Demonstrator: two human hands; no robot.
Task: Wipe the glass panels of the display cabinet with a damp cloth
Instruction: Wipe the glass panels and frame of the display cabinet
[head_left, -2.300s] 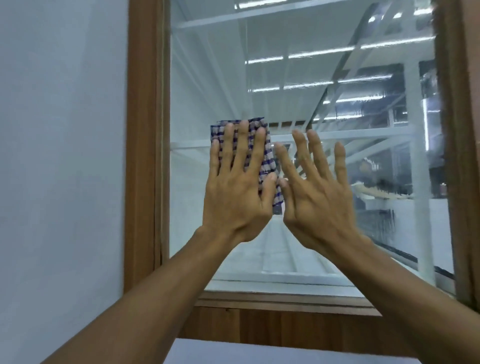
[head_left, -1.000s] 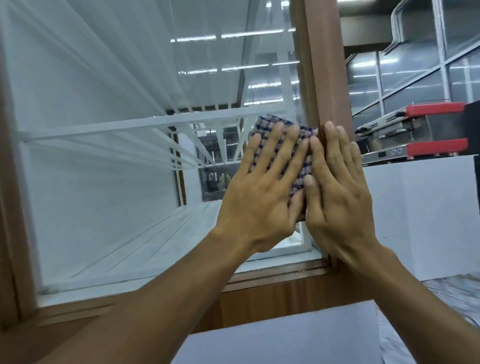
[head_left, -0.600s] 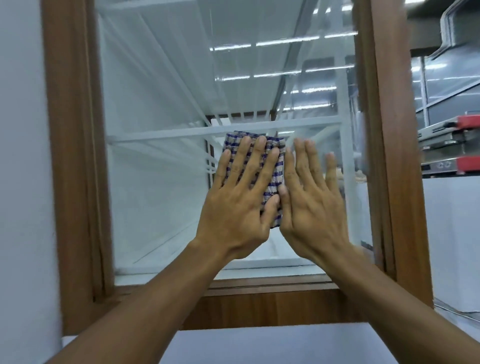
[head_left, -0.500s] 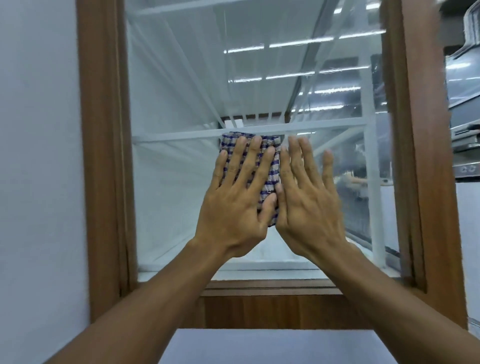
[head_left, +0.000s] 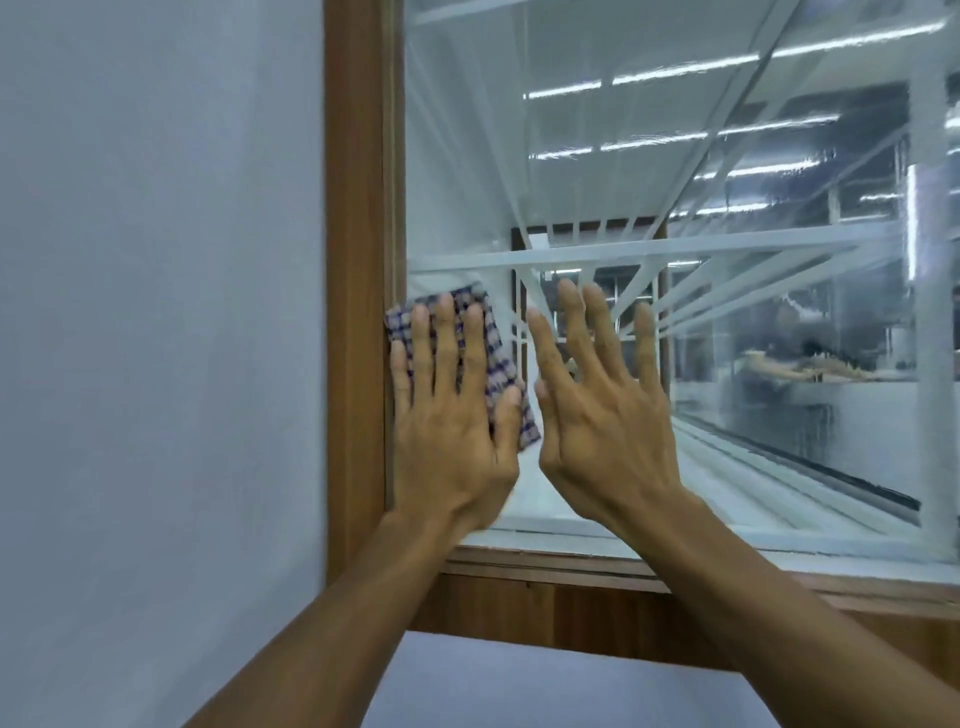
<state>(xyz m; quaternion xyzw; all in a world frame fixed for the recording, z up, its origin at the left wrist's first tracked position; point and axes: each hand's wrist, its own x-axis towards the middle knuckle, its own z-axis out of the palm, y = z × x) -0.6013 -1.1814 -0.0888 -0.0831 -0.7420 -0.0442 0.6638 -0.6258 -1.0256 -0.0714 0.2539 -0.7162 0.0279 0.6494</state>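
The cloth at the left edge of the glass is checked in dark blue and white, with a faint violet cast. The frame around the pane is warm brown wood with darker grain, and the wall to its left is plain pale grey. Behind the pane the shelf bars are white, and bright white strip-light reflections streak the upper right.

Left forearm and right forearm are bare.

Blue-checked cloth flat against left edge of glass panel
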